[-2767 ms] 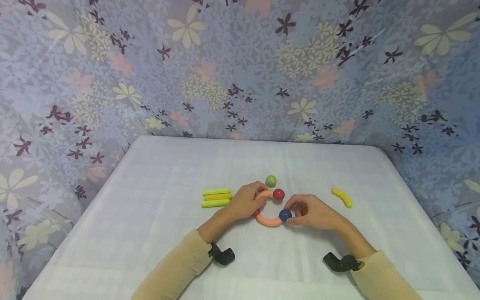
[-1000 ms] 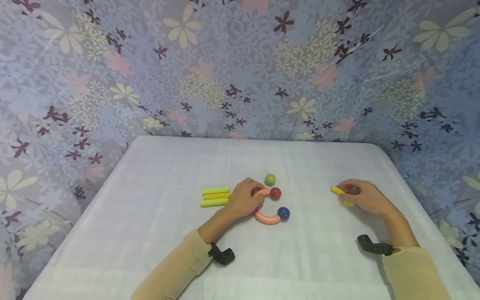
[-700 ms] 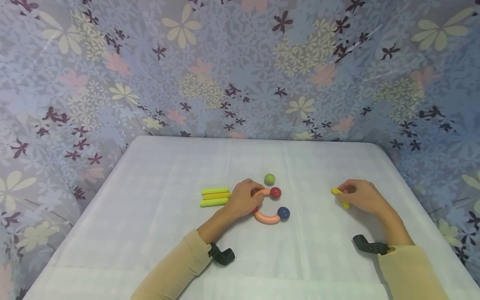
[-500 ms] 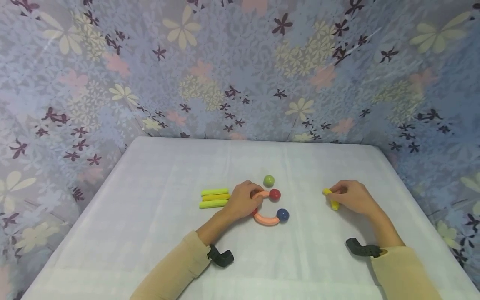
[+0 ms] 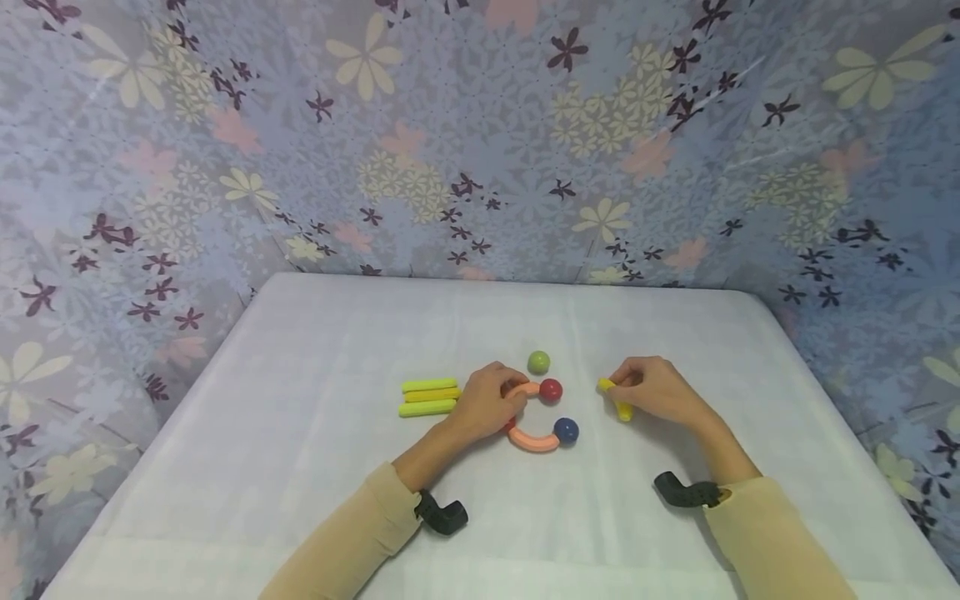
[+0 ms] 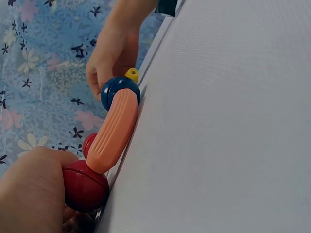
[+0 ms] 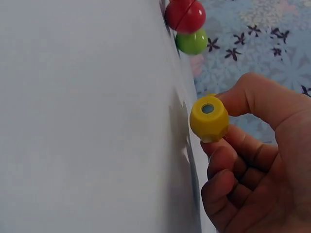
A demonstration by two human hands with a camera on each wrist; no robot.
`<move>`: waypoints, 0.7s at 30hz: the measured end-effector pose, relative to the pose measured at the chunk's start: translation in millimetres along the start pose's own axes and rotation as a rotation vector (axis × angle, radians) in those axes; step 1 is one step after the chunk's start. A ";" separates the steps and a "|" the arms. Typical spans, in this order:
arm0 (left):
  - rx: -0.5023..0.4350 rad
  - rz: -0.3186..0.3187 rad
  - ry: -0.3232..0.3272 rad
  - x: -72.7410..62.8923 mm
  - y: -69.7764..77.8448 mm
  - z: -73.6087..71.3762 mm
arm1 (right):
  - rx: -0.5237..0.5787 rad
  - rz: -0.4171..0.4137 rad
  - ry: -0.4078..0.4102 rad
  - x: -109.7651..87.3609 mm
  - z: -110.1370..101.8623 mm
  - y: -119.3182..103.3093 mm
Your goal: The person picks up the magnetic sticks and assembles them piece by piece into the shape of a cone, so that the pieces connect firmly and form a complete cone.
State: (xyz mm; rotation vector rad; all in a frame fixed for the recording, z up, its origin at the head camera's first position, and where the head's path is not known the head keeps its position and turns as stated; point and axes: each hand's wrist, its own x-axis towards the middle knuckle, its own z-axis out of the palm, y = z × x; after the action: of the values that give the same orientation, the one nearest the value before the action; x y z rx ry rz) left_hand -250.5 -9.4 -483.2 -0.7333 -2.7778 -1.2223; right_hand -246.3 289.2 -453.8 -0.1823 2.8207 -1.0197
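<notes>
My left hand [image 5: 487, 402] grips the left side of a C-shaped chain of magnetic rods and balls; its fingers partly hide one red ball [image 6: 86, 188]. Two curved orange rods [image 5: 534, 442] make up the chain, with a blue ball [image 5: 566, 430] at the lower end and another red ball [image 5: 551, 390] at the upper one. To the right, my right hand [image 5: 660, 390] pinches a curved yellow magnetic rod [image 5: 624, 410] between thumb and fingers. A round grey magnet shows in the near end of that yellow rod [image 7: 209, 124] in the right wrist view.
A loose green ball [image 5: 538, 362] lies just behind the upper red ball. Left of my left hand, two yellow-green rods [image 5: 427, 408] and a yellow rod [image 5: 431, 395] lie side by side on the white-covered table [image 5: 322, 350]. Flowered cloth [image 5: 480, 150] hangs behind.
My right hand has let go of the blue ball, reached right, picked up the curved yellow rod and carried it left toward the chain. My left hand has stayed nearly still.
</notes>
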 end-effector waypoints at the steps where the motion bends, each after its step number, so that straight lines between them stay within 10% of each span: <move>1: 0.002 -0.001 0.000 0.4 0.2 -0.2 | 0.002 -0.004 -0.004 1.4 1.1 -2.9; 21: -0.004 -0.023 -0.004 -2.1 1.1 2.0 | 0.018 0.046 -0.039 11.1 17.4 -31.4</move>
State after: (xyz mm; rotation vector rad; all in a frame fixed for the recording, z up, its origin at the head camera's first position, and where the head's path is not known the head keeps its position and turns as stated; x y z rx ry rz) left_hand -247.8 -8.3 -484.2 -0.7064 -2.7954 -1.2317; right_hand -252.2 252.5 -447.8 -0.1333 2.7660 -1.0202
